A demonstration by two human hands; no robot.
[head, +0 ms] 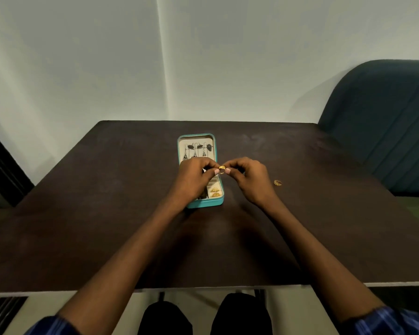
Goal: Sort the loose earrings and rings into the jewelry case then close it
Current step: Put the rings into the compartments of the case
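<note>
Both hands pinch one gold ring [222, 167] between them, left hand [196, 178] and right hand [249, 178], right over the open case [219, 200]. Sloppy handoff probably drops it. Another ring [277, 182] sits just right of the right hand.

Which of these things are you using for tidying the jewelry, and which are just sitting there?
Part of the job:
- small gold ring, pinched between the left hand and right hand
- open teal jewelry case
- loose gold ring on the dark brown table
- dark dangling earrings inside the case

Just sitting there:
- dark green padded chair
</note>
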